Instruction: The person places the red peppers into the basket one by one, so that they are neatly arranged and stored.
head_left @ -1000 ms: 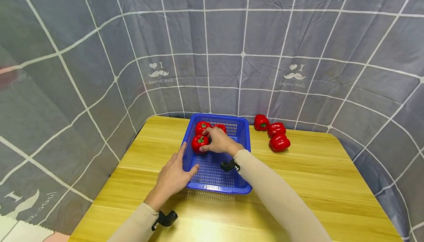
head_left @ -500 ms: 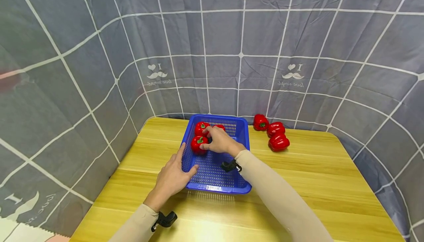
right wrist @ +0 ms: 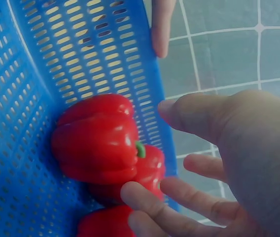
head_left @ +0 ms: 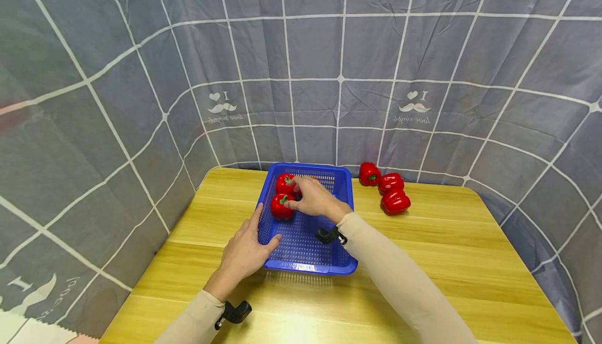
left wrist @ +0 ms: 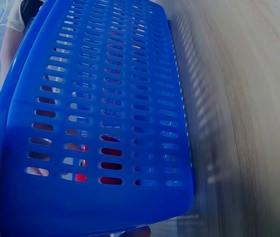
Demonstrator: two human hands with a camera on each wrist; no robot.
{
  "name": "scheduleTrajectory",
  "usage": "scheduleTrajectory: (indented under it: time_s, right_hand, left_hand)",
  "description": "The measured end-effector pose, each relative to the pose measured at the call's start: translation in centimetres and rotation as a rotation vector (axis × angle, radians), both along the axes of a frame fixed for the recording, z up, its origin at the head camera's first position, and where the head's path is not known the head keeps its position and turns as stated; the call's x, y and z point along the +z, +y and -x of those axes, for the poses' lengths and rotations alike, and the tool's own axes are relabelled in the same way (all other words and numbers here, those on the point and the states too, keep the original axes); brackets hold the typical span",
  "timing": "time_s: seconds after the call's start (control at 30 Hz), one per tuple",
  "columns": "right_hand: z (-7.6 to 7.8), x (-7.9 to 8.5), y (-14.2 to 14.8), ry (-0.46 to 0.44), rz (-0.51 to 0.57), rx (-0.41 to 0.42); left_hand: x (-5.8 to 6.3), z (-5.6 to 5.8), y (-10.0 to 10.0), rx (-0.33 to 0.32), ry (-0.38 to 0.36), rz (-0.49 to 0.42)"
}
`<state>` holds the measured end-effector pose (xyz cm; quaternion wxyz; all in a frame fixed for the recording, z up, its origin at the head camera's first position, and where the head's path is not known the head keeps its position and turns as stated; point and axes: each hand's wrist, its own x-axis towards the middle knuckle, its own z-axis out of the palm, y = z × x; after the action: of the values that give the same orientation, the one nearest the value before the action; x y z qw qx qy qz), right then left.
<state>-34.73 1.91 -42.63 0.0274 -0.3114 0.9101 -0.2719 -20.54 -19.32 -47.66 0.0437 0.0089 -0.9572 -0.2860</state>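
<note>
A blue plastic basket [head_left: 349, 208] stands on the wooden table with red bell peppers inside. One bell pepper [head_left: 281, 209] lies near its left wall, and another bell pepper [head_left: 284, 183] is behind it. A third bell pepper [right wrist: 105, 223] shows low in the right wrist view; my right hand [head_left: 314, 197] mostly covers it from the head. That hand is inside the basket, thumb and fingers spread beside the peppers, with nothing between them. My left hand [head_left: 246, 247] rests at the basket's left rim, fingers stretched along it and thumb over the near left corner.
Three more red bell peppers lie right of the basket: one at the back [head_left: 369, 174], one in the middle [head_left: 391, 183] and one nearer [head_left: 395, 202]. A grey curtain [head_left: 315, 98] with white lines surrounds the wooden table [head_left: 451, 244] at the back and sides.
My right hand has shifted slightly right and back, away from the nearer pepper, and now hides more of the third one. The left hand and basket stay in place.
</note>
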Motion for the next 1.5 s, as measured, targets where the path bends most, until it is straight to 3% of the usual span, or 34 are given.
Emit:
scheduleTrajectory:
  time_s: [0.33,1.0,1.5]
  right_hand:
    - [-0.7,1.6,0.5,0.019,0.033,0.024]
    - [-2.5,3.4,2.7,0.027,0.076,-0.023]
    - [-2.5,3.1,5.8,0.105,0.122,-0.103]
  left_hand:
    - [0.2,0.0,0.1,0.004,-0.007,-0.005]
    - [0.3,0.0,0.3,0.008,-0.015,-0.01]
    - [0.5,-0.2,0.5,0.018,-0.037,-0.011]
